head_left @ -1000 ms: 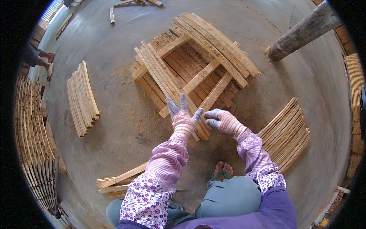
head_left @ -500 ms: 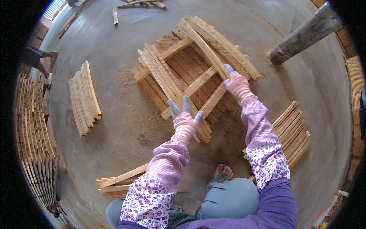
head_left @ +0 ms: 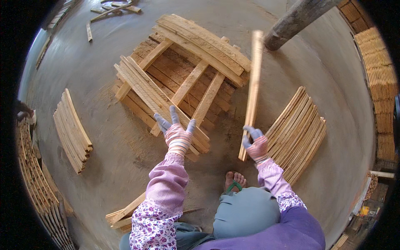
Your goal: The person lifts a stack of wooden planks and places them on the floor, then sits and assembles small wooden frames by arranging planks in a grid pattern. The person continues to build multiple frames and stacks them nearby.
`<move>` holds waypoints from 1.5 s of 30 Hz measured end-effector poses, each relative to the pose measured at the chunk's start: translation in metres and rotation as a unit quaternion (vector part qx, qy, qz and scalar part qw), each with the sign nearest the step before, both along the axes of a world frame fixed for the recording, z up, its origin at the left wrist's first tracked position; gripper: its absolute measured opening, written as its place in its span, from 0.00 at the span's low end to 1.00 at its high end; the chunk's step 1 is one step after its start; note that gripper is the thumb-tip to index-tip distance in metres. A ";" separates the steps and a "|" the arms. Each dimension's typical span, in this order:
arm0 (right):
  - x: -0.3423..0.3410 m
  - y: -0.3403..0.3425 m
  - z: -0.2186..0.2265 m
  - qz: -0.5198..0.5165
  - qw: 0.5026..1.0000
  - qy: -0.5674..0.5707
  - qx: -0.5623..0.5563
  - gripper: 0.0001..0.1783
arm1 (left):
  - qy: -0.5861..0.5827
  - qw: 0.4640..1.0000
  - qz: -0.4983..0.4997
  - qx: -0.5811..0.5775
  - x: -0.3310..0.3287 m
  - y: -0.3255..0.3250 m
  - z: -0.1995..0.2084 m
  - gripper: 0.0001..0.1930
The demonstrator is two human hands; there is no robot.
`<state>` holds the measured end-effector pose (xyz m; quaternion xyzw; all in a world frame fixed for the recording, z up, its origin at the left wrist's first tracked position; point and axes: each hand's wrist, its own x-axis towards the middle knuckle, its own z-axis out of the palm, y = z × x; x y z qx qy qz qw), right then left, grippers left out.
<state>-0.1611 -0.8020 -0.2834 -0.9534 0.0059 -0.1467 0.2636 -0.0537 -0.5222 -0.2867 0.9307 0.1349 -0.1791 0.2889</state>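
My left hand (head_left: pixel 178 135) is stretched out in front, gloved fingers spread wide, palm down. My right hand (head_left: pixel 255 144) is curled into a tight grip, forearm bent up.

Slat (head_left: pixel 252 89) in your right hand (head_left: pixel 255 145): pale raw wood, rough-sawn, matt. Your left hand (head_left: pixel 178 134): knitted cloth glove, striped, soft. Slat frame (head_left: pixel 183 83): unfinished wood, dry, coarse. Floor (head_left: pixel 104 137): grey concrete, matt, dusted. Your sleeves (head_left: pixel 164 196): thin printed cotton.
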 end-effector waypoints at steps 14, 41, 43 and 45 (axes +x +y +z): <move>0.084 -0.073 -0.003 -0.208 0.917 0.309 -0.145 0.33 | 0.009 1.000 -0.008 0.026 0.001 0.005 0.000 0.57; 0.209 0.055 0.021 0.070 0.959 0.052 -0.271 0.25 | 0.049 0.998 -0.027 0.000 0.002 0.005 0.022 0.54; 0.221 0.061 0.021 0.033 0.960 0.117 -0.253 0.19 | 0.048 0.998 -0.046 -0.018 0.006 0.008 0.034 0.55; 0.204 0.074 0.023 0.041 0.983 0.067 -0.166 0.14 | 0.018 1.000 -0.003 -0.011 0.008 0.021 0.037 0.57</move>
